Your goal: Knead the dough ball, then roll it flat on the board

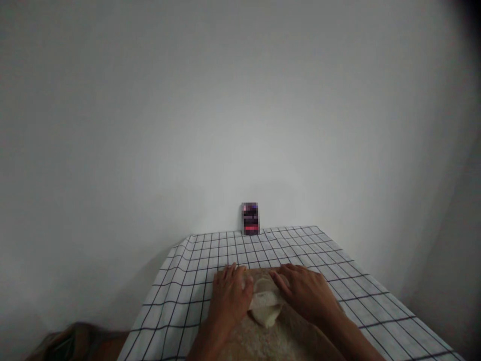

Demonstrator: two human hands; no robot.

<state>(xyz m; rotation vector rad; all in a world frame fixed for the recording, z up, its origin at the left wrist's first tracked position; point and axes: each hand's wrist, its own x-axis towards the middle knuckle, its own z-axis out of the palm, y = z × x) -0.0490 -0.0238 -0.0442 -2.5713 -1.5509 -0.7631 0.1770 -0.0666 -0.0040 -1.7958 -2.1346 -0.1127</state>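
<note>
A pale, soft piece that looks like dough [266,307] lies on a brown board [259,346] dusted with something light. Its near end narrows to a rounded, folded-looking tip. My left hand [231,288] rests palm down at its left side, the fingers stretched forward and the thumb close to its edge. On the other side, my right hand [302,288] also lies palm down, fingers extended toward the left, with the thumb and index side by the dough. Both hands partly hide its far sides, so what lies under the palms cannot be made out.
A white tablecloth with a dark grid [180,301] covers the table. At its far edge a small dark, blurred-out upright thing [251,218] leans by the pale wall [240,125]. Dim brown and green items [75,343] sit low at left, beyond the table.
</note>
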